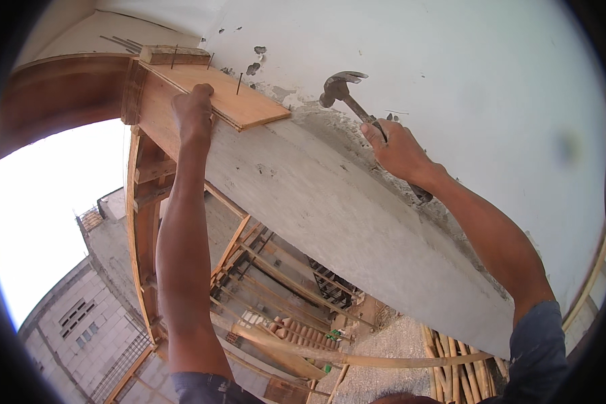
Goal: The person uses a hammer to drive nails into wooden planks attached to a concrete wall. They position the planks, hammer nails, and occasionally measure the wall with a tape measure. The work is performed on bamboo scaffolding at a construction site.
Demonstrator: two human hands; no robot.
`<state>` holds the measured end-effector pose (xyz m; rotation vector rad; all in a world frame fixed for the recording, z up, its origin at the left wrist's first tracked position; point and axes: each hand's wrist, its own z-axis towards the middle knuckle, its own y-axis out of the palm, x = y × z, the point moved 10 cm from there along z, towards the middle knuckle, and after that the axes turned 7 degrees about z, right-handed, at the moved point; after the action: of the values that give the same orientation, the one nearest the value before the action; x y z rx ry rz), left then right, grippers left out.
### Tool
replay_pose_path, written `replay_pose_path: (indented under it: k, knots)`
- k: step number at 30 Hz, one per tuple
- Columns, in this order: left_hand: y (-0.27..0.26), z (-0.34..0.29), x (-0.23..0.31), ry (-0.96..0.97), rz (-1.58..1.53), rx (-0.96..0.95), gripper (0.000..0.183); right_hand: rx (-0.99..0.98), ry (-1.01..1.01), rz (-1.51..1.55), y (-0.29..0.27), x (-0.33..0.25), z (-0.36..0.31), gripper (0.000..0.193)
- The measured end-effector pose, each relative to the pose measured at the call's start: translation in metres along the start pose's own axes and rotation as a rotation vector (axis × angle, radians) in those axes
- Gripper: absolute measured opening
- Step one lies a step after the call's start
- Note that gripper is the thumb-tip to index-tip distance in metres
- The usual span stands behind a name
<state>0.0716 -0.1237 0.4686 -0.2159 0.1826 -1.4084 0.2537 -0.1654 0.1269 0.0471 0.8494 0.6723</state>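
In my right hand is a claw hammer, its handle gripped and its head raised clear of the boards. My left hand is closed on the near edge of a plywood piece, the fingertips partly hidden. This piece lies on top of a grey concrete beam, at its far left end. Several nails stand upright in or beside the plywood; one tall dark nail is near its middle. A short wooden block sits along its far edge.
A pale wall rises beside the beam, with rough mortar along the joint. Curved wooden formwork runs off to the left. Far below the beam's open side are wooden poles, gravel and a block building.
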Motion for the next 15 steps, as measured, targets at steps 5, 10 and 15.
replay_pose_path:
  k: [5, 10, 15]
  knots:
    - [0.009, -0.006, -0.001, -0.017, -0.004, -0.076, 0.031, 0.005, -0.008, 0.013, -0.003, 0.016, -0.007, 0.06]
    - [0.011, -0.007, 0.006, 0.017, 0.002, -0.047, 0.028, 0.029, 0.035, 0.021, 0.004, 0.008, -0.012, 0.051]
    - [0.012, -0.008, 0.017, 0.073, 0.028, -0.027, 0.024, 0.105, -0.153, 0.124, 0.002, -0.036, -0.002, 0.044]
